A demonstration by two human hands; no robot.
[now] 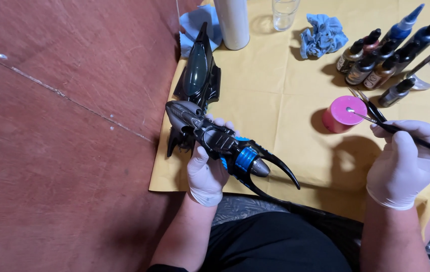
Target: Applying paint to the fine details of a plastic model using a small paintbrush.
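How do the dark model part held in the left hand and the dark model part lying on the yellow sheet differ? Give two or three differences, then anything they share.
The held model part is gripped by the gloved left hand above the table edge; the lying model part rests untouched on the yellow sheet. The held one has bright blue sections and long curved prongs; the lying one shows a smooth, dark greenish canopy. Both are glossy black.

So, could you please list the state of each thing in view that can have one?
left hand: gloved, gripping the model vehicle
model vehicle: held above the table edge, tilted
right hand: gloved, holding the brush
brush: tip touching the pink pot
pink pot: lying tilted on the yellow cloth
dark canopy piece: lying on the cloth, untouched
paint bottles: capped, grouped together
glass: upright
blue rag: crumpled
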